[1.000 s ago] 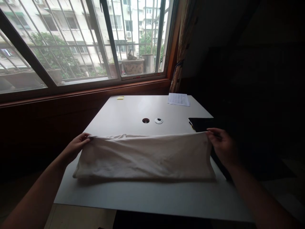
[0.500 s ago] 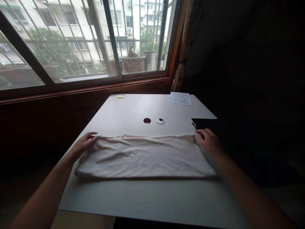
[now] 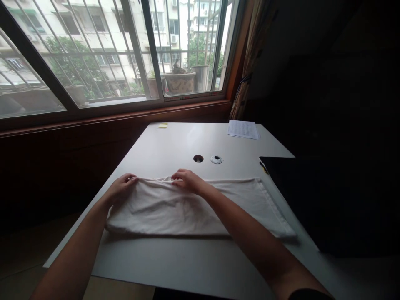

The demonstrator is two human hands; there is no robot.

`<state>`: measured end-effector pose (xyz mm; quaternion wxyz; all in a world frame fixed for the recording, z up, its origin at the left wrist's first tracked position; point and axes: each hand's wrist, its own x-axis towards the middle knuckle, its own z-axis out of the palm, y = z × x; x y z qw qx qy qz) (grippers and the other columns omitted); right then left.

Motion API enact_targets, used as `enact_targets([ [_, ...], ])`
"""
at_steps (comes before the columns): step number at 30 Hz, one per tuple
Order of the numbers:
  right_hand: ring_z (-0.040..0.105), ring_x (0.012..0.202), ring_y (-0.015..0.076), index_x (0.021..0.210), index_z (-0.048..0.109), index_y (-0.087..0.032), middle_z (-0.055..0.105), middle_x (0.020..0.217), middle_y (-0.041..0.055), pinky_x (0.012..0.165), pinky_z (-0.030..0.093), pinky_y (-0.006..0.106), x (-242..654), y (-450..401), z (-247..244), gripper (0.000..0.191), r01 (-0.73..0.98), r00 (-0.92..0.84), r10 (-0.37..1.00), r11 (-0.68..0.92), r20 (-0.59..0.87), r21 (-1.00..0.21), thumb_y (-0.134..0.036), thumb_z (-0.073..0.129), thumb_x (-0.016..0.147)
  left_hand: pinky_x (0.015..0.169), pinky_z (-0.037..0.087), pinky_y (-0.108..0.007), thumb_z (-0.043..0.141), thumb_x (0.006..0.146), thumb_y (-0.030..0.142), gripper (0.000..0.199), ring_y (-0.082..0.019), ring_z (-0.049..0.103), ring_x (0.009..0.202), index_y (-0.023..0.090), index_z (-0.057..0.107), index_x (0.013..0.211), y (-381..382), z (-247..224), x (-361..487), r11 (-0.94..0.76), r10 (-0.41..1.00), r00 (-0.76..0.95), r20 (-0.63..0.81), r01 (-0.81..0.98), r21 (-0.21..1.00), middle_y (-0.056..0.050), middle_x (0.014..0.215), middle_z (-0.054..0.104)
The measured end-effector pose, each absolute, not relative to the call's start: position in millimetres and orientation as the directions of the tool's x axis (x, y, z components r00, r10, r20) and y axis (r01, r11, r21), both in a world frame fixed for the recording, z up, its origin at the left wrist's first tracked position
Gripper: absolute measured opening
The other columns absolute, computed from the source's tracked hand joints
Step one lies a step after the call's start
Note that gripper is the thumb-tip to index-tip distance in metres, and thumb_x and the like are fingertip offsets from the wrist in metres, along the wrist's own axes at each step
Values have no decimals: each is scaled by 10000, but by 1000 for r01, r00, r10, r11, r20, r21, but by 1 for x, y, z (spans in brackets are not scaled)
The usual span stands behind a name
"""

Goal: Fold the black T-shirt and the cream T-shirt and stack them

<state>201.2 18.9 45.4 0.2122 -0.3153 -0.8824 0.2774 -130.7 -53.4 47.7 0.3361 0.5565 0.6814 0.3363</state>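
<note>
A white garment (image 3: 187, 212), folded into a long, wrinkled rectangle, lies across the white table (image 3: 175, 266); its folds hide what kind it is. At its far left corner, my left hand (image 3: 121, 189) pinches the fabric between thumb and fingers. My right hand (image 3: 188, 181) is on the far edge, left of the middle, with thumb and fingers closed on a small raised fold. A stitched hem runs down the garment's right end, where no hand touches it.
Beyond the garment are a round hole (image 3: 198, 158) in the tabletop and its white ring-shaped cover (image 3: 216, 159). Papers (image 3: 243, 129) and a yellow sticky note (image 3: 163, 125) lie near the back edge. A black item (image 3: 287, 187) covers the right side. Behind stands a barred window (image 3: 125, 54).
My right hand has left the garment's far right corner and moved left along the far edge to the small fold. My left hand stays at the left corner. The view has shifted slightly.
</note>
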Motion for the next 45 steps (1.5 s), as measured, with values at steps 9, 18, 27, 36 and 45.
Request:
enact_targets([
  [9, 636, 865, 190, 869, 760, -189, 731, 926, 42, 769, 459, 255, 141, 37, 49, 94, 476, -781, 624, 613, 17, -631, -239, 718, 802, 658, 439, -292, 617, 764, 733, 545, -238, 587, 772, 197, 652, 859, -53, 56, -127, 116, 989, -148, -26, 635, 764, -30, 797, 658],
  [18, 681, 844, 176, 1072, 716, -204, 752, 1029, 22, 663, 494, 223, 161, 49, 57, 266, 499, -776, 619, 480, -125, -722, -278, 696, 818, 686, 409, -305, 532, 866, 645, 436, -238, 575, 761, 220, 610, 809, -45, 51, -139, 45, 998, -69, 10, 748, 662, -22, 784, 652],
  [27, 641, 1057, 233, 1205, 665, -247, 701, 1193, 63, 847, 473, 287, 171, 39, 51, 362, 603, -682, 731, 539, -29, -588, -310, 727, 855, 757, 412, -353, 471, 934, 497, 315, -277, 594, 829, 228, 554, 793, -27, 38, -139, -88, 990, 46, 130, 936, 340, -95, 880, 640],
  [36, 645, 756, 206, 896, 719, -219, 730, 883, 51, 636, 417, 267, 332, 46, 63, 245, 817, -511, 845, 420, -156, -396, -416, 780, 765, 820, 486, -347, 467, 966, 330, 222, -250, 632, 923, 220, 632, 1067, -25, 38, -138, -82, 996, 75, 47, 981, 174, -84, 1073, 628],
  [45, 649, 798, 238, 740, 680, -202, 710, 830, 60, 705, 453, 305, 507, 31, 47, 177, 881, -395, 897, 307, -201, -360, -378, 665, 734, 911, 484, -400, 571, 968, 491, 308, -271, 577, 1000, 233, 705, 1070, -10, 38, -94, -457, 889, 435, 144, 859, 232, -92, 1106, 638],
])
